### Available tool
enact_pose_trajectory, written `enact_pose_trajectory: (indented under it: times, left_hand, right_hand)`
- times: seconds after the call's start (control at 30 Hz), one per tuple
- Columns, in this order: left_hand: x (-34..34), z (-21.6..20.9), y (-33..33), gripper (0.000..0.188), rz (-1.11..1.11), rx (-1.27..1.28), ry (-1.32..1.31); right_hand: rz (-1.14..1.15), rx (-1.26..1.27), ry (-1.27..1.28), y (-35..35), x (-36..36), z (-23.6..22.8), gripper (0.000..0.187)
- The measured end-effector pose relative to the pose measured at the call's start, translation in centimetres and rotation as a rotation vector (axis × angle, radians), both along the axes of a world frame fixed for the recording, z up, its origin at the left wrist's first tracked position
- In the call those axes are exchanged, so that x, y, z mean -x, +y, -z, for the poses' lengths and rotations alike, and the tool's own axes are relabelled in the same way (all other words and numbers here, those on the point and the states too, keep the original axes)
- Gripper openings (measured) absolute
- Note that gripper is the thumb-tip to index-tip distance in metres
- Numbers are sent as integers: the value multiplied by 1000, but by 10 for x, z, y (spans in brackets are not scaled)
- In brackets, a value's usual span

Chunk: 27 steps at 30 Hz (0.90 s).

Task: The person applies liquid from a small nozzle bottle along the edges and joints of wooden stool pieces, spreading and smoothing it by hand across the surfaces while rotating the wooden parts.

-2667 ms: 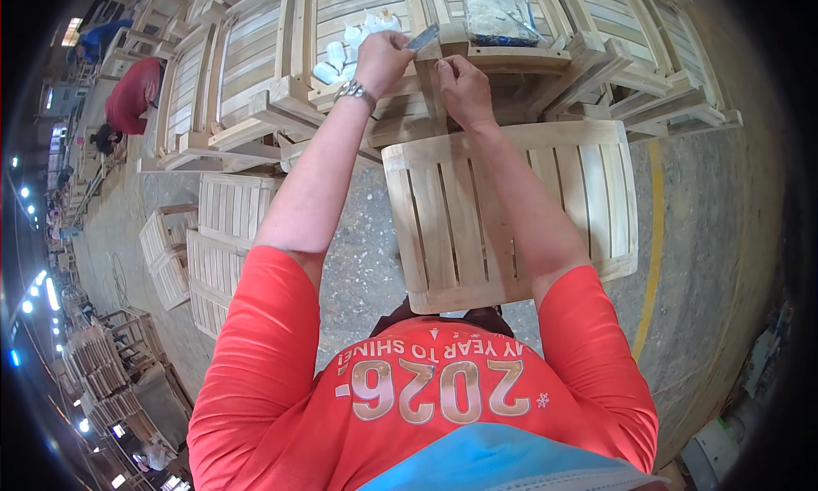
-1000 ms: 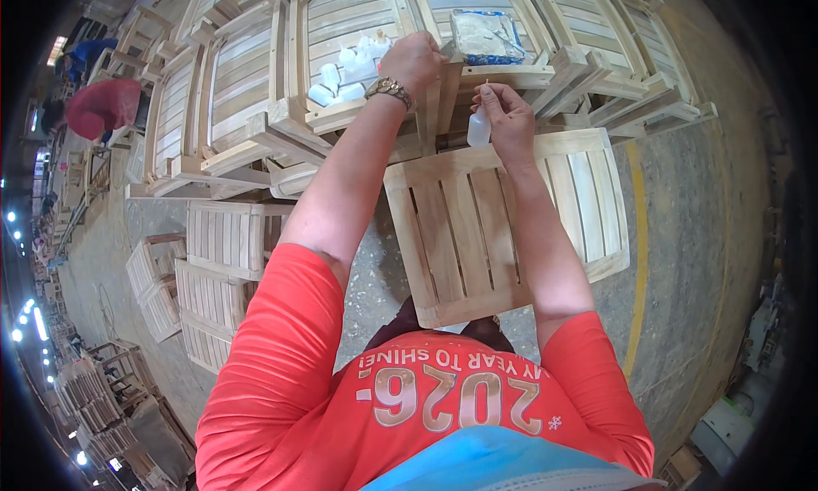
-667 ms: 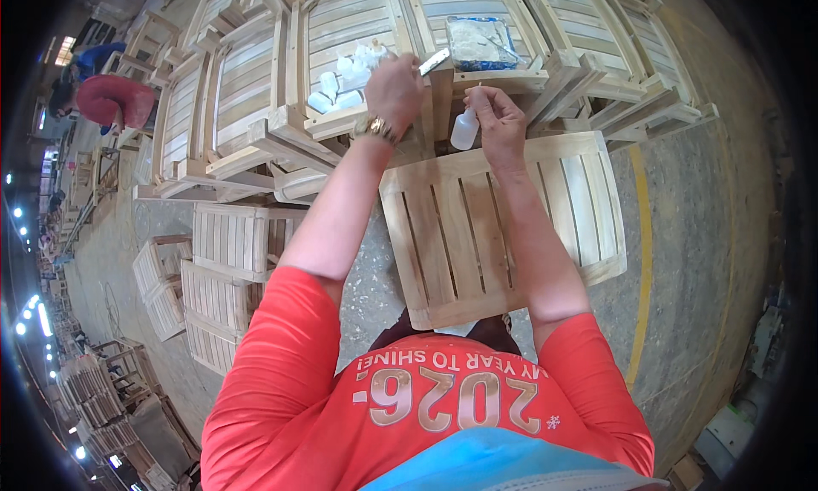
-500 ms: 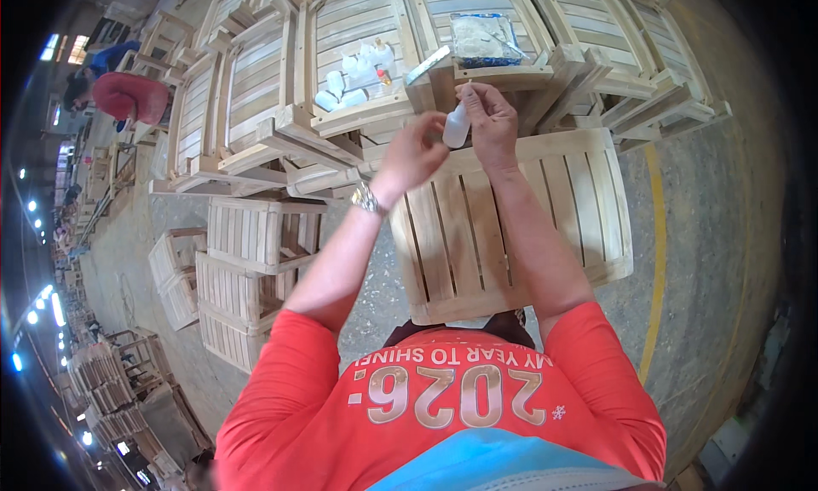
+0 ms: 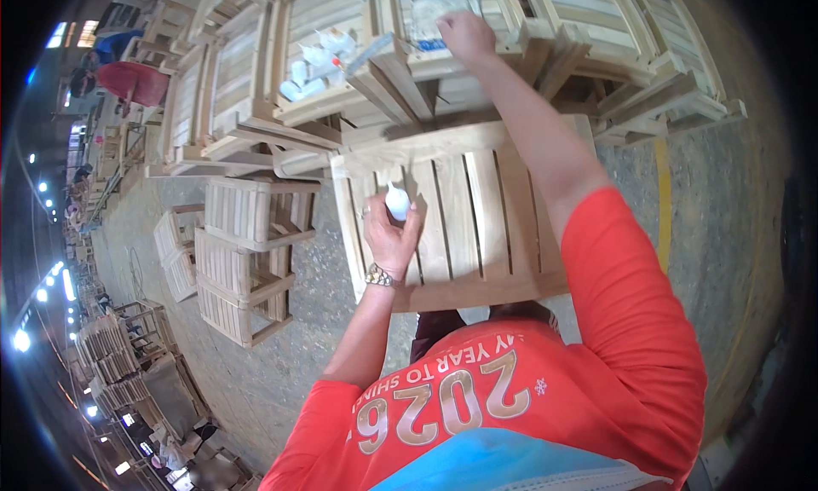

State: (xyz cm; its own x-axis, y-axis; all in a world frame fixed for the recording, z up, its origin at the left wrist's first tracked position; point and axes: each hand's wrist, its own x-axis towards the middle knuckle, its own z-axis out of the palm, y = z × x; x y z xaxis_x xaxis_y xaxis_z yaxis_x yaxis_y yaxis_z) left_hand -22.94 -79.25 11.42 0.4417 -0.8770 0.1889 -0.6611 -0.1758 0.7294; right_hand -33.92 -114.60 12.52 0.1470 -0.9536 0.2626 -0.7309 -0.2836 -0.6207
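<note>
My left hand [image 5: 392, 239] has its fingers closed round a small white squeeze bottle [image 5: 397, 203] with a pointed tip. It holds the bottle upright at the left part of a slatted wooden top [image 5: 439, 214]. Farther away, my right hand [image 5: 469, 39] is stretched over an open packet [image 5: 426, 9] with blue edges and pale, greyish contents. Its fingers are curled together, and what they hold, if anything, is hidden.
Several white plastic bottles [image 5: 319, 56] lie on a slatted wooden piece at the far left, one with a red-orange tip. A flat strip-like piece [image 5: 369, 54] rests on a frame post. Slatted wooden crates [image 5: 247, 265] stand on the floor to the left.
The bottle has moved from between both hands down and left over the slatted top, held in my left hand. My right hand has left the bottle and reached out to the packet.
</note>
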Motion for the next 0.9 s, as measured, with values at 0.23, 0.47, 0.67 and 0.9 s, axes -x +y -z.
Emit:
enact_pose_trajectory:
  times: [0.23,0.47,0.67,0.9]
  left_hand:
    - [-1,5,-7,31,-13,28,-201]
    - [-1,13,-7,31,1,31,-194]
    - [0,6,-5,34,9,31,-214]
    - [7,5,-7,36,14,13,-273]
  right_hand:
    - [1,-169,440,-64,-32,21,22]
    - [30,-102,342,-84,-23,43,22]
    - [-170,-141,455,-53,-10,9,23]
    - [-265,70,43,39,162,-44,29]
